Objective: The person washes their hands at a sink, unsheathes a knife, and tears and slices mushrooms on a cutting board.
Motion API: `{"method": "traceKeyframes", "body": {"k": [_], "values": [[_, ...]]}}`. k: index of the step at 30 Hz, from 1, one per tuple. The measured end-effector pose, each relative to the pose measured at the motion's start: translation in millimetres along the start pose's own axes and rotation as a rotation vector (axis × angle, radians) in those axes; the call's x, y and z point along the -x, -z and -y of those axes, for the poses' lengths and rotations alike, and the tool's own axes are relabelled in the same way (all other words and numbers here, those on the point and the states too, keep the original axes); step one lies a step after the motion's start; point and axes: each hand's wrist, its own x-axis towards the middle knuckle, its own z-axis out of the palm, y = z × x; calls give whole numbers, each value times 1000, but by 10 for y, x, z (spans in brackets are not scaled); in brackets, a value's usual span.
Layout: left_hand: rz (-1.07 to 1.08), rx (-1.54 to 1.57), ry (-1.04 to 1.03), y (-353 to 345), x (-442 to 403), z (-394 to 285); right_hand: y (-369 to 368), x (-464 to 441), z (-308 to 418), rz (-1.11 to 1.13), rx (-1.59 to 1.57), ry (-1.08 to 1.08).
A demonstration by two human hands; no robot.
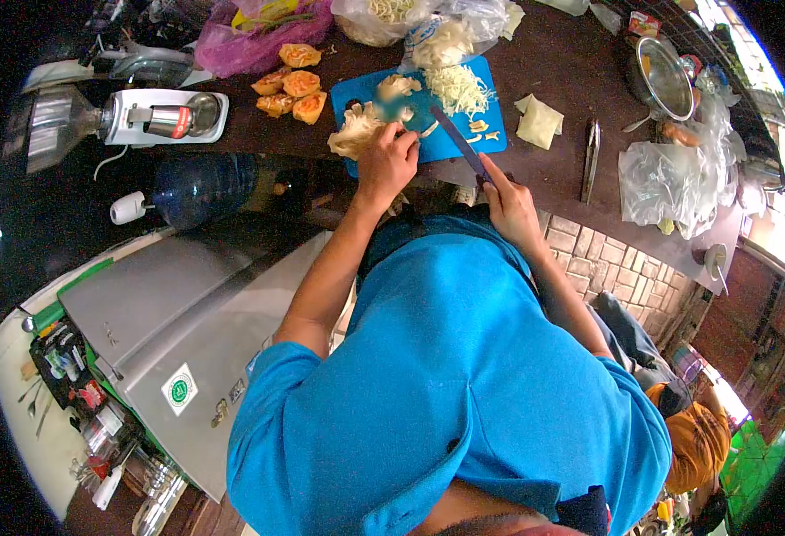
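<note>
A blue cutting board [491, 98] lies near the front edge of the dark table. My right hand [511, 205] grips a knife [459, 143] by its handle, blade pointing away across the board. With bent fingers, my left hand [389, 163] presses on pale oyster mushroom pieces [355, 132] at the board's left side; the exact contact is partly hidden and a patch above it is blurred. Another mushroom piece [398, 87] sits farther back. Shredded white strips [457, 91] are heaped at the board's back right, with a few small cut bits [479, 132] below them.
Left of the board are several orange-filled wrapped pieces [301, 84] and a white kitchen scale [205, 121]. Plastic bags [370, 27] line the back. To the right are square wrappers [540, 122], tongs [591, 161], a metal bowl [669, 80] and a clear bag [669, 183]. Another person [692, 438] is behind right.
</note>
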Motion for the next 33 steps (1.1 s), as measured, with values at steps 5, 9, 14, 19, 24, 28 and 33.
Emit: {"method": "traceKeyframes", "body": {"k": [5,9,14,19,24,28,33], "values": [[-16,-4,-99,-3,-13,-11,25,8,-12,-22,-53,-32],[62,-116,-125,12,-30,-33,61,-11,17,-40,-58,-27],[86,-145,-166,41,-57,-67,59,-28,17,-28,-59,-36],[110,-134,-189,11,-64,-59,53,-17,25,-25,-57,-49],[1,36,-40,-80,-98,-25,81,-9,50,-64,-74,-78],[9,8,-45,-131,-123,-21,172,-41,135,3,-80,-189],[-14,485,172,53,-281,-118,152,-14,78,-43,-117,-137]]}}
